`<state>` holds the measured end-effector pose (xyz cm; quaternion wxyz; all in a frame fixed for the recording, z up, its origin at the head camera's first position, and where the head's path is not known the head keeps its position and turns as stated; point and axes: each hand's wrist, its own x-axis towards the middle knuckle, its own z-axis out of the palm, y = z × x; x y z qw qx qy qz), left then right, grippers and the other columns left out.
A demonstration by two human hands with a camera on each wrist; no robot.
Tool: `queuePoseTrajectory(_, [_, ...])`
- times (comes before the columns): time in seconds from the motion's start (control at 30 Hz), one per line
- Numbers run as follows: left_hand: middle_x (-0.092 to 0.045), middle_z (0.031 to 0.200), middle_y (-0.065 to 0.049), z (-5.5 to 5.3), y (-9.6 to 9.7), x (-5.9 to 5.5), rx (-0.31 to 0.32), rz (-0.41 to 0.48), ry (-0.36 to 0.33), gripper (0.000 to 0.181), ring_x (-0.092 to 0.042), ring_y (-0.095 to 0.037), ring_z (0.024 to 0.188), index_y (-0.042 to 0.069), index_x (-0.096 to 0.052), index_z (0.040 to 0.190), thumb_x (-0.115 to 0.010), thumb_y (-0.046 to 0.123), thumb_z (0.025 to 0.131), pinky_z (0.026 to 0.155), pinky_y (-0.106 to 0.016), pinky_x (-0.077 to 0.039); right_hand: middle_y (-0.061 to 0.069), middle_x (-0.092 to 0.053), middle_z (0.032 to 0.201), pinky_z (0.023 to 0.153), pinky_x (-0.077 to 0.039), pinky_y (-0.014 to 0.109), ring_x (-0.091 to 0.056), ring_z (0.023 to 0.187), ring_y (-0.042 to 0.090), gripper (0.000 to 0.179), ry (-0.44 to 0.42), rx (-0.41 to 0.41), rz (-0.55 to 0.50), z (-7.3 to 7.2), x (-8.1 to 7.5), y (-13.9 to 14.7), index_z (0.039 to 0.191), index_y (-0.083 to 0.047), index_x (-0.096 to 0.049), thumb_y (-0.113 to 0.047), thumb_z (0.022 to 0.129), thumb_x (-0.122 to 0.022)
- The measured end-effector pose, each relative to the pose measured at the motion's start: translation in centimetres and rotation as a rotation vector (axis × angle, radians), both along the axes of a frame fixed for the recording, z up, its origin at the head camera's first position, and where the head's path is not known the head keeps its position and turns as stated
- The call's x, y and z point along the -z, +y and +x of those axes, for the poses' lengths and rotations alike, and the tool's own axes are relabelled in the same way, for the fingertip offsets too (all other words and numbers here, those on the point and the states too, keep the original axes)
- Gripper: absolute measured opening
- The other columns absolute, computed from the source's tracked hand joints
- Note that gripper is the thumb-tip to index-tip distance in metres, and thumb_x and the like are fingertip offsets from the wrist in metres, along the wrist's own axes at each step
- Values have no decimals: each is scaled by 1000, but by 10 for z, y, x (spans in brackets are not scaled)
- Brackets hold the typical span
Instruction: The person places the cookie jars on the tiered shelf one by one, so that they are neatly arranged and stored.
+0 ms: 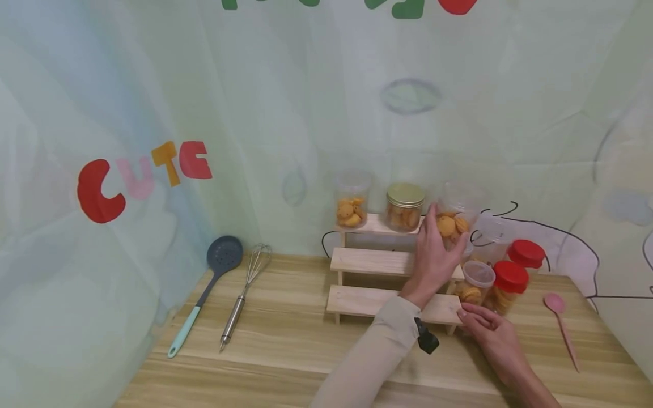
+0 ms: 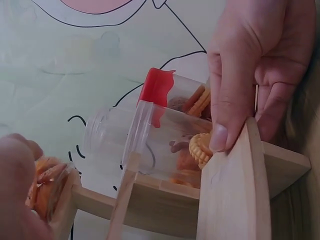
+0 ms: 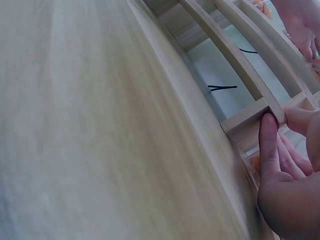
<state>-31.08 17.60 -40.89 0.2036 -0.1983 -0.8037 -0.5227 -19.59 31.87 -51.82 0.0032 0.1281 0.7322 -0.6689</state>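
Observation:
A three-tier wooden step rack stands on the table. My left hand grips a clear jar of round cookies at the right end of its top tier; in the left wrist view this hand shows at the lower left, around the jar. My right hand pinches the right end of the bottom tier, thumb over the board and finger beneath, plainly seen in the right wrist view. A gold-lidded jar and another clear cookie jar stand further left on the top tier.
Right of the rack stand an open clear jar of cookies and two red-lidded jars. A pink spoon lies further right. A slotted turner and a whisk lie on the left. A printed cloth hangs behind.

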Motion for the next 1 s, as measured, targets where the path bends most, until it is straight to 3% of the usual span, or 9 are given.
queuePoseTrajectory(0.23, [-37,176,-9,-2,0,-4,-30,-134,-31,92,-43,-21,159,9,-18,173,-75,31,104,129,-32,-43,-23,-79,107,89,-64,16,-73,100,-5,63,12,6,-6,1,2,1,154,6,-51,-28,105,-74])
queuePoseTrajectory(0.5, [-47,170,-10,-5,-6,-5,-124,-175,10,92,-54,-21,151,8,-27,171,-78,41,101,120,-29,-52,-21,-79,110,89,-64,16,-73,100,-4,66,-17,0,5,0,0,-1,156,5,-50,-31,105,-74])
queuePoseTrajectory(0.67, [-58,162,-10,-11,-12,-4,-159,-196,78,95,-63,-21,142,7,-38,167,-83,46,93,113,-27,-57,-20,-80,111,90,-64,17,-74,102,-4,67,-5,-7,6,-1,-1,-1,155,5,-50,-32,105,-75])
queuePoseTrajectory(0.9, [-60,159,-10,-16,-18,-5,-165,-257,116,97,-68,-23,136,6,-36,168,-82,46,93,107,-26,-60,-19,-80,109,90,-65,19,-74,101,-2,65,6,-4,-20,-3,3,0,154,5,-52,-30,104,-75])
queuePoseTrajectory(1.0, [-54,165,-11,-15,-19,-5,-154,-289,111,99,-66,-23,139,4,-31,169,-82,43,94,109,-26,-59,-19,-80,109,90,-65,19,-74,101,-2,63,12,1,-28,-3,5,1,153,6,-52,-28,105,-75])
